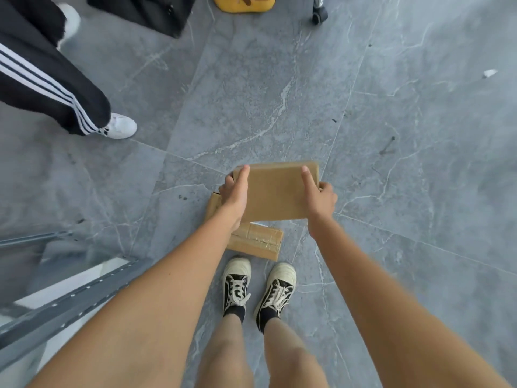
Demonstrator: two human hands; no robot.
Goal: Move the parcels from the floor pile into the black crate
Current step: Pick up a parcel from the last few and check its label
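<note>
The held parcel (275, 191) is a flat, rectangular brown cardboard box with a plain, smooth top face and squared corners. It sits above the floor, in front of the person's shoes (258, 289), gripped at its two short ends. The left hand (235, 193) clasps the left end, thumb laid flat across the top face and fingers curled round the edge underneath. The right hand (320, 198) holds the right end the same way, thumb stretched along the top and fingers wrapped round the side (only the knuckles show there).

A second parcel (256, 239) lies on the floor just below and partly under the held one. It is also brown cardboard, with glossy tape strips crossing its top and slightly crumpled edges.

The floor (391, 121) is grey stone-look tile with pale veins and thin grout lines. A grey metal frame (70, 298) with a row of holes runs along the lower left. Another person's striped black trouser leg (50, 88) and white shoe stand at upper left.
</note>
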